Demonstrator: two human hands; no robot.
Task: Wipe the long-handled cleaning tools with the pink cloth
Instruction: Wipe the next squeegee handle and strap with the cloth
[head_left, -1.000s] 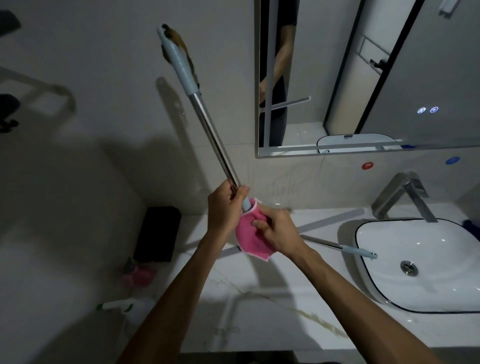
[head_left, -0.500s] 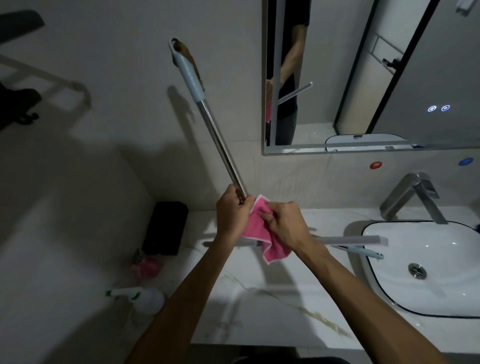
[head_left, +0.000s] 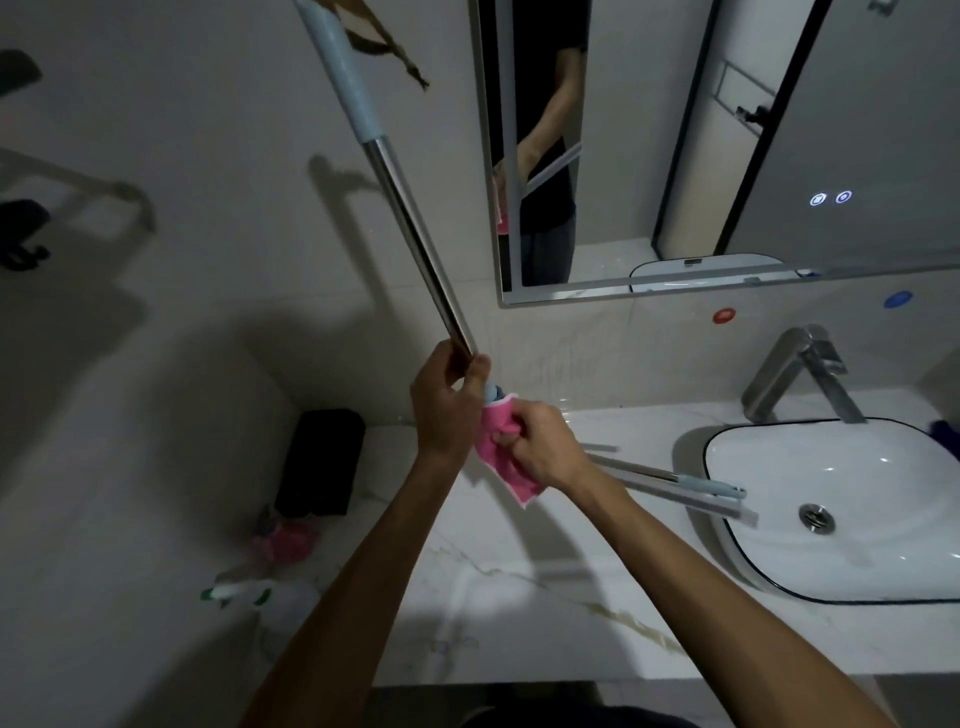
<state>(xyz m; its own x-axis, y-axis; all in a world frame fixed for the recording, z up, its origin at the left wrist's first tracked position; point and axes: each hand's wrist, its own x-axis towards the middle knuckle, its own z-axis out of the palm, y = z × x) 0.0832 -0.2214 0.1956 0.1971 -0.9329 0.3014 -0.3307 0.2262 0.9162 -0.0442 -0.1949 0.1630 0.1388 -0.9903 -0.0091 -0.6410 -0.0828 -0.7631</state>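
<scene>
head view: a long-handled tool (head_left: 415, 234) is held slanting from the centre of the frame up to the top edge, its steel shaft ending in a pale blue sleeve at the upper middle. the left hand (head_left: 447, 405) is seen at the centre, its grip closed round the lower end of the steel shaft. just right of it and touching, the right hand (head_left: 540, 447) is curled round the pink cloth (head_left: 501, 452), which is bunched against the tool's pale blue lower end; a corner of the cloth hangs below the fingers. whether the cloth is wrapped fully round the tool cannot be told.

a second long-handled tool (head_left: 670, 475) is laid on the white marble table (head_left: 519, 597), right of centre, its pale blue end reaching over the rim of the white basin (head_left: 727, 561) at the right of the frame. a grey flat bar (head_left: 691, 501) is lying just beside it. a steel tap (head_left: 800, 374) is set behind the basin, and a mirror (head_left: 779, 130) is mounted at the upper right, where an arm is reflected. at the lower left, a black box (head_left: 319, 462), a blurred pink thing (head_left: 285, 540) and a spray bottle (head_left: 249, 595) are seen.
</scene>
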